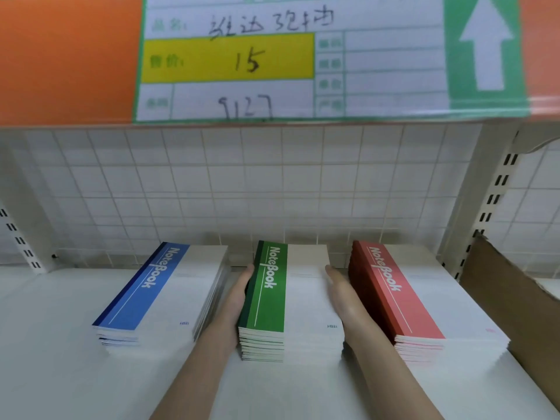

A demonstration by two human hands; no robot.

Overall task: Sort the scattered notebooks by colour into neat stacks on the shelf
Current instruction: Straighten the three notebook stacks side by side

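Note:
Three stacks of notebooks stand side by side on the white shelf [60, 344]. The blue stack [169, 295] is on the left, the green stack [291, 301] in the middle, the red stack [424, 298] on the right. My left hand [235, 301] lies flat against the left side of the green stack, fingers straight and pointing to the back. My right hand [344, 298] presses flat against that stack's right side, in the gap before the red stack. The blue stack's lower notebooks sit slightly askew.
A brown cardboard sheet [512, 301] leans at the right end of the shelf, close to the red stack. A tiled back wall [242, 189] and slotted uprights [494, 201] bound the shelf. An orange rail with a price label [272, 56] hangs overhead.

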